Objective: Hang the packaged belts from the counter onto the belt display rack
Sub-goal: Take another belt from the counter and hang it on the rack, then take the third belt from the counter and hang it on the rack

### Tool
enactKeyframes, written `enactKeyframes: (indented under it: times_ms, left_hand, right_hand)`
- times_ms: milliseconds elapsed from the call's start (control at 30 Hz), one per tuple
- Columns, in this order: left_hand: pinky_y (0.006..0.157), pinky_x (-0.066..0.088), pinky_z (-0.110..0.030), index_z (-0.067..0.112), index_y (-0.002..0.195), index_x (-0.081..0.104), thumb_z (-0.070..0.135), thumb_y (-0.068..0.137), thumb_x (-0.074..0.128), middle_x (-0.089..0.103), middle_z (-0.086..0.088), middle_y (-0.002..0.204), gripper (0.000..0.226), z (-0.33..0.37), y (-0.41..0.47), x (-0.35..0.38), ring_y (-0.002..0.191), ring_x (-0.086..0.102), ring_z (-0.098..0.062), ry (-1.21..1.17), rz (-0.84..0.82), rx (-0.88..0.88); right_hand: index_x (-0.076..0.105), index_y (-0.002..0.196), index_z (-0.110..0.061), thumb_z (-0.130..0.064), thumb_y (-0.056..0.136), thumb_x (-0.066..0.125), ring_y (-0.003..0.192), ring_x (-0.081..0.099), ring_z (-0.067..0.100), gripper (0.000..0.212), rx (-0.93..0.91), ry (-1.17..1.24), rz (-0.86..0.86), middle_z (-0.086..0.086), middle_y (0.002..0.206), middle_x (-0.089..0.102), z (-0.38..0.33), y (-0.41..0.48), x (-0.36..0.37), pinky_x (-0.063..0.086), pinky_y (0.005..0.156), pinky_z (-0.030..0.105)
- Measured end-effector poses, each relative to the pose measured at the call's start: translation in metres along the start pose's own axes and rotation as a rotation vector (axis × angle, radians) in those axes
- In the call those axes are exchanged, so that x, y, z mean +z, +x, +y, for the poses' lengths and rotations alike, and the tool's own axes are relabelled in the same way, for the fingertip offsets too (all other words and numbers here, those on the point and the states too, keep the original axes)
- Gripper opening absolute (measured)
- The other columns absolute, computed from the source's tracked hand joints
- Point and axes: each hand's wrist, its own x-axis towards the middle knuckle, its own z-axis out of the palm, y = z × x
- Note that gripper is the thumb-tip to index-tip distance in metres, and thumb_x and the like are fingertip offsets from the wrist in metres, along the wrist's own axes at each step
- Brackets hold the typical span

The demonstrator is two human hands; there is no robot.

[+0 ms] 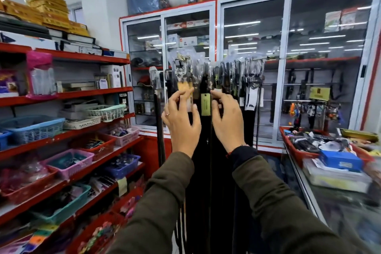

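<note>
Several black packaged belts (231, 76) hang in clear plastic from a horizontal rack bar (268, 58) in front of the glass cabinets. Both my hands are raised among the hanging belts. My left hand (181, 121) pinches the packaged belt with a yellow tag (185, 88) near its buckle end. My right hand (226, 121) has its fingers curled on the plastic of a neighbouring belt, just right of a belt with a green tag (205, 104). The belts' long black straps hang down between my forearms.
Red shelves (68, 95) with baskets of small goods run along the left. A glass counter (321, 202) at the right carries a red tray (296, 152) of items and a blue box (341, 161). Glass-door cabinets (286, 68) stand behind the rack.
</note>
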Motion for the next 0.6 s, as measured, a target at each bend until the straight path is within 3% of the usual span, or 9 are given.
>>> enactKeyframes:
  times_ms: [167,267,467,600]
  left_hand:
    - [0.116,0.024,-0.043,0.03,0.147,0.046,0.031,0.099,0.051,0.044,0.001,0.152,0.048,0.004,-0.061,0.03,0.14,0.04,-0.02,0.198,-0.226,0.187]
    - [0.12,0.023,-0.047,0.028,0.149,0.045,0.032,0.101,0.05,0.04,0.001,0.157,0.049,0.01,-0.101,0.049,0.147,0.036,-0.022,0.182,-0.355,0.193]
    - [0.128,0.005,-0.046,0.027,0.151,0.042,0.034,0.102,0.048,0.032,0.002,0.163,0.05,0.038,-0.187,0.08,0.156,0.02,-0.022,0.089,-0.57,0.177]
    - [0.128,0.001,-0.047,0.027,0.152,0.039,0.035,0.102,0.047,0.029,0.001,0.166,0.052,0.064,-0.243,0.102,0.157,0.017,-0.024,0.007,-0.708,0.186]
  right_hand:
    - [0.047,0.146,-0.022,-0.026,0.104,0.044,0.15,0.035,0.023,0.043,-0.04,-0.316,-0.009,0.002,0.154,0.045,0.044,-0.046,-0.031,0.023,0.126,0.046]
    - [0.042,0.15,-0.023,-0.027,0.105,0.044,0.158,0.018,0.026,0.046,0.019,-0.43,-0.074,0.003,0.164,0.032,0.069,-0.078,-0.054,0.004,0.13,0.044]
    - [0.041,0.15,-0.023,-0.029,0.104,0.043,0.159,0.012,0.027,0.047,0.178,-0.591,-0.174,0.004,0.167,0.027,0.122,-0.15,-0.114,0.006,0.128,0.054]
    - [0.037,0.153,-0.023,-0.032,0.103,0.041,0.159,0.013,0.028,0.051,0.291,-0.711,-0.253,0.004,0.168,0.024,0.149,-0.197,-0.162,0.004,0.128,0.055]
